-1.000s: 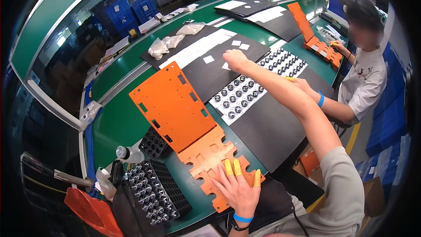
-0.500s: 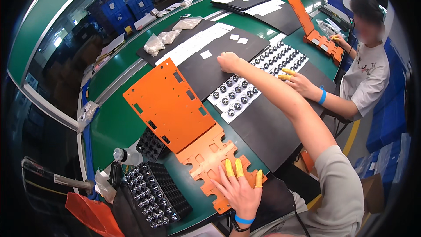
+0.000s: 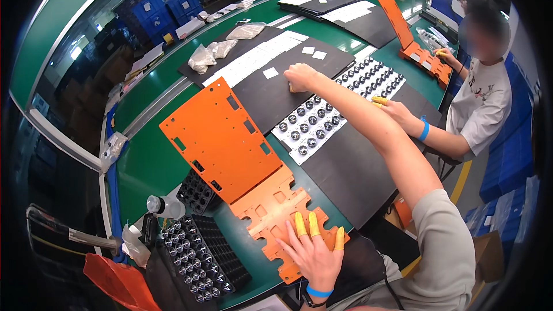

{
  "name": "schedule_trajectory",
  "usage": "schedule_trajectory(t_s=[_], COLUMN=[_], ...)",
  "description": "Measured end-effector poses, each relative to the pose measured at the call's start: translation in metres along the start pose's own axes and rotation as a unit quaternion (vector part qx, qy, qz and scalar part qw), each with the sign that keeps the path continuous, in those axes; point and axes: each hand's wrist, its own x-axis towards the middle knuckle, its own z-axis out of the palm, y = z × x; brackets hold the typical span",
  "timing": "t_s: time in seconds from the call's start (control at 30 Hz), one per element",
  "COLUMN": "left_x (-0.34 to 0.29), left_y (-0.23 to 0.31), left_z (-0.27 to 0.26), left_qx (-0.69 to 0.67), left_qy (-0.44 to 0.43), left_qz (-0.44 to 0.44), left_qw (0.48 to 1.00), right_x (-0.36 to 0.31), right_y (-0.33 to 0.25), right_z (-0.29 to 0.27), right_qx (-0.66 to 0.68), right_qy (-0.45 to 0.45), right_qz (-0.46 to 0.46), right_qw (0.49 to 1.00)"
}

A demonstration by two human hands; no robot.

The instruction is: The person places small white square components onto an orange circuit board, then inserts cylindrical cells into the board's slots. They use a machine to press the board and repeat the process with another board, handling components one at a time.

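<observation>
My left hand (image 3: 317, 257) lies with spread fingers on the lower leaf of an orange hinged fixture (image 3: 276, 196); yellow finger cots cover some fingertips. The fixture's upper leaf, a flat orange plate (image 3: 222, 138) with slots, stands raised at the far side. My right arm reaches across to the far right, where my right hand (image 3: 300, 77) is closed above a black mat (image 3: 262, 101), beyond the end of a white board (image 3: 288, 144) carrying rows of round black parts. What its fingers hold, if anything, is hidden. My forearm covers part of the board.
Black trays of shiny round lenses (image 3: 196, 259) stand left of the fixture, beside a clear bottle (image 3: 164, 206). Plastic bags (image 3: 213, 52) and white sheets (image 3: 259, 60) lie on the far mat. At the right, a co-worker's hand (image 3: 397, 114) is by the board; another orange fixture (image 3: 426, 60) stands beyond.
My right hand has shifted slightly and its wrist has turned, with a yellow cot now showing under it. My left hand stays almost still. The co-worker's near hand has moved a little lower.
</observation>
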Motion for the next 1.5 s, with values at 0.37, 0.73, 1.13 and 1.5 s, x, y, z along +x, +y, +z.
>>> schedule_trajectory(t_s=[0.37, 0.73, 1.13, 1.5], left_x=[0.001, 0.0, 0.001, 0.0], left_y=[0.0, 0.0, 0.0, 0.0], left_z=[-0.001, 0.001, -0.001, 0.001], left_qx=[-0.011, 0.011, -0.008, -0.003], left_qy=[0.001, 0.004, 0.007, 0.009], left_qz=[-0.003, 0.0, 0.002, 0.005], left_qw=[1.0, 1.0, 1.0, 1.0], right_x=[0.012, 0.005, 0.013, 0.016], right_y=[0.009, 0.012, 0.016, 0.02], right_z=[0.014, 0.002, 0.01, 0.004], right_qx=[-0.024, 0.048, 0.085, 0.081], right_qy=[0.048, -0.022, -0.002, -0.08], right_qz=[-0.03, -0.028, 0.011, 0.026], right_qw=[0.998, 0.998, 0.996, 0.993])
